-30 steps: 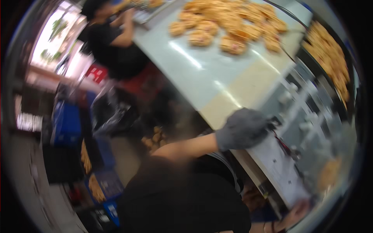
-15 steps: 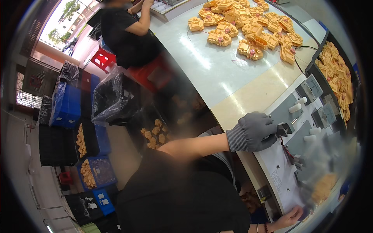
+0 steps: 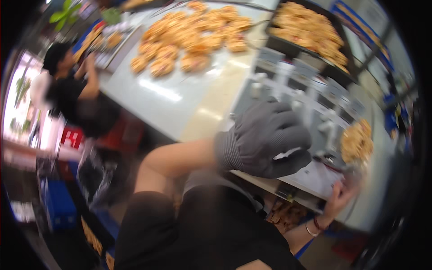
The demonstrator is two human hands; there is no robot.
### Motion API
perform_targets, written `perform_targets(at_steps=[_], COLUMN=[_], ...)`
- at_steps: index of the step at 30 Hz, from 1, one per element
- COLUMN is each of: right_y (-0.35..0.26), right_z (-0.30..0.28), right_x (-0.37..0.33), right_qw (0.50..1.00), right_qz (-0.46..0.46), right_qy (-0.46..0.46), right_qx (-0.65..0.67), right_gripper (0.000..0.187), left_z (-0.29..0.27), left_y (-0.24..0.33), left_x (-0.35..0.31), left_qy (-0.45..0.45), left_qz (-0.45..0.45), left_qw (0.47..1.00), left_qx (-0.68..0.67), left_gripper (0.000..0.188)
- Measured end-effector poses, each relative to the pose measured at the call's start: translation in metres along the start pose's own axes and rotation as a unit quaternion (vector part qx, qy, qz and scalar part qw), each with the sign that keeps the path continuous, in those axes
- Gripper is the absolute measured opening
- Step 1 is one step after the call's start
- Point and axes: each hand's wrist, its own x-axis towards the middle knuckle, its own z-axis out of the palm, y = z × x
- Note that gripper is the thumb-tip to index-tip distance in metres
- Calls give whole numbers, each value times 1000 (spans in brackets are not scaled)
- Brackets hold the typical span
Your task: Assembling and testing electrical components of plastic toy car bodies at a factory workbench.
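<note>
In front of me my left hand (image 3: pixel 265 139), in a grey knit glove, is raised over the near edge of the bench with its fingers curled in. A small white patch shows at the curled fingers; whether it is a held thing or part of the glove is unclear. Behind the glove lie test fixtures (image 3: pixel 330 128) with white knobs, blurred. Bare and smeared by motion, my right hand (image 3: pixel 338 198) is at the bench's right end, just below a yellow-orange plastic part (image 3: pixel 357 143). What its fingers hold, if anything, does not show.
Many yellow-orange parts (image 3: pixel 193 38) are heaped on the far bench, and more fill a black tray (image 3: pixel 310 33) at the back right. A co-worker (image 3: pixel 78 85) in black sits at the far left. Blue crates (image 3: pixel 58 202) stand at lower left.
The view has swung, shifting the bench leftward in the picture. My left hand has come away from the fixture and up nearer the camera. My right hand appears higher in the picture, near the bench's end.
</note>
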Motion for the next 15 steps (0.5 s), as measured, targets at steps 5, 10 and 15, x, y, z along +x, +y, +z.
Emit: perform_targets(at_steps=[5, 10, 15], right_y=[-38, -39, -33], right_z=[30, 18, 12], right_x=[0, 2, 0], right_qw=[982, 985, 984], right_qz=[32, -88, -106], right_qy=[83, 56, 55], right_qx=[168, 136, 131], right_gripper=[51, 43, 35], left_z=[87, 193, 195], left_y=[-5, -15, -1], left_x=[84, 105, 127], left_qy=[-313, -511, -559], left_qz=[-25, 89, -1], left_qw=[947, 852, 825], left_qx=[-66, 75, 85], left_gripper=[30, 32, 38])
